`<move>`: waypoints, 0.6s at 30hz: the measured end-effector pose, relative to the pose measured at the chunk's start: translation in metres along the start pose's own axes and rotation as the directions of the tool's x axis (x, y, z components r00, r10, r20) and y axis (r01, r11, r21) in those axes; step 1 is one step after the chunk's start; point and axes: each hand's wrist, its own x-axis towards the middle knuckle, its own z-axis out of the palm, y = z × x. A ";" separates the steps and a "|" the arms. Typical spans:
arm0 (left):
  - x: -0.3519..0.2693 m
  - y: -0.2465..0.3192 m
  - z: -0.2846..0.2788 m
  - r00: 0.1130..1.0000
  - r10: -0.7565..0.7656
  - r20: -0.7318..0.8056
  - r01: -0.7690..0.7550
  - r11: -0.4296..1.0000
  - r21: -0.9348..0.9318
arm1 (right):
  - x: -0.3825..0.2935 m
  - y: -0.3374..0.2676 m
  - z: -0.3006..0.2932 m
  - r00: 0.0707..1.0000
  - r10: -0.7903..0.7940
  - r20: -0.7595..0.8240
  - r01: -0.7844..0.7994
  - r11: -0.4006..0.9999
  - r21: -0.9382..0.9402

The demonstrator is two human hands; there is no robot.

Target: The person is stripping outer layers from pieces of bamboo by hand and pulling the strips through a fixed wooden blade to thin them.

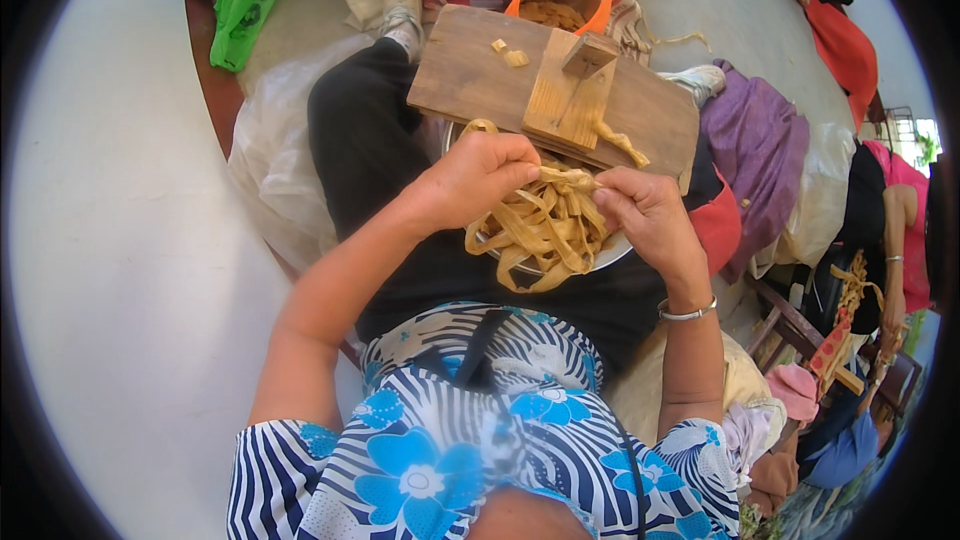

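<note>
Pinched between thumb and fingers, my left hand (480,176) grips one end of a tan fibre strip (568,178). My right hand (651,211) pinches the other end, where the strip looks bunched or knotted. Below it, a heap of looped tan strips (547,229) fills a round metal bowl (616,253) in my lap, and some loops hang over the rim. Just beyond my hands, a wooden board (472,67) lies across the bowl. It bears a lighter wooden piece with an upright block (592,52). A short twisted strip (622,144) and small tan scraps (515,58) rest on the board.
An orange container (606,11) with tan pieces inside stands beyond the board. Clear plastic sheeting (277,142) and a green plastic bag (262,0) lie left. Purple cloth (757,157) is at right, near other people, one with a visible arm (892,255).
</note>
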 end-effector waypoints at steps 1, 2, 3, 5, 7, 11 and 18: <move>0.001 0.001 -0.001 1.000 -0.014 -0.001 0.014 1.000 -0.019 | 0.002 0.000 0.002 0.993 -0.067 -0.094 0.068 0.998 0.003; 0.002 0.003 -0.001 1.000 -0.029 -0.001 0.029 0.999 -0.038 | 0.006 0.002 0.007 0.973 -0.133 -0.187 0.135 0.991 0.000; 0.003 0.005 0.001 0.999 -0.042 -0.006 0.042 0.997 -0.059 | 0.009 -0.001 0.007 0.962 -0.175 -0.211 0.181 0.983 0.010; 0.009 0.005 0.005 0.999 -0.023 0.025 0.025 0.997 -0.076 | 0.016 -0.012 0.005 0.951 -0.241 -0.195 0.255 0.966 0.050; 0.014 0.003 0.006 0.998 -0.032 0.063 0.040 0.992 -0.123 | 0.024 -0.016 0.000 0.981 -0.188 -0.048 0.194 0.967 0.163; 0.025 0.001 -0.002 0.984 -0.120 0.131 0.146 0.967 -0.210 | 0.032 -0.009 -0.013 0.983 -0.036 0.179 -0.022 0.950 0.311; 0.049 0.001 -0.019 0.988 -0.153 0.034 0.157 0.969 -0.189 | 0.048 0.003 -0.002 0.981 0.001 -0.193 0.074 0.922 0.379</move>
